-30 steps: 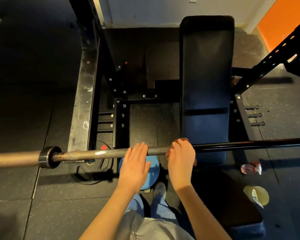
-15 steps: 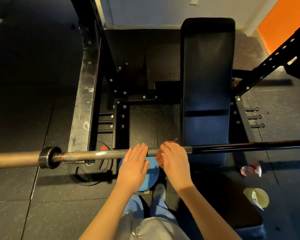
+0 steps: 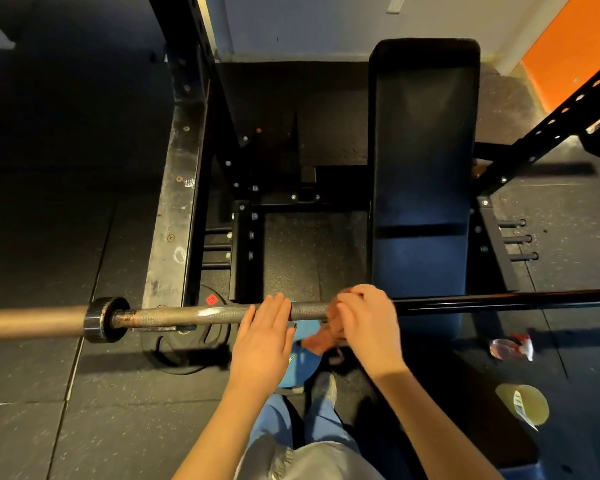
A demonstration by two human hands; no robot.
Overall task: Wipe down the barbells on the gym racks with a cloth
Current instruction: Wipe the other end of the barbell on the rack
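Note:
A long barbell [image 3: 194,315] runs across the view at waist height, grey and knurled on the left, glossy black to the right. My left hand [image 3: 265,336] rests flat on the bar with straight fingers. My right hand [image 3: 366,320] grips a reddish-brown cloth [image 3: 321,339] wrapped round the bar just right of the left hand. A corner of the cloth hangs below the bar.
A black padded bench [image 3: 421,161] stands beyond the bar inside the black rack frame [image 3: 177,202]. A weight plate [image 3: 184,348] lies on the floor at the left. A spray bottle [image 3: 510,348] and a yellowish cup [image 3: 522,405] sit on the floor at right.
My right hand slid the cloth along the bar, first to the left, then back a little to the right. The left hand stayed in place.

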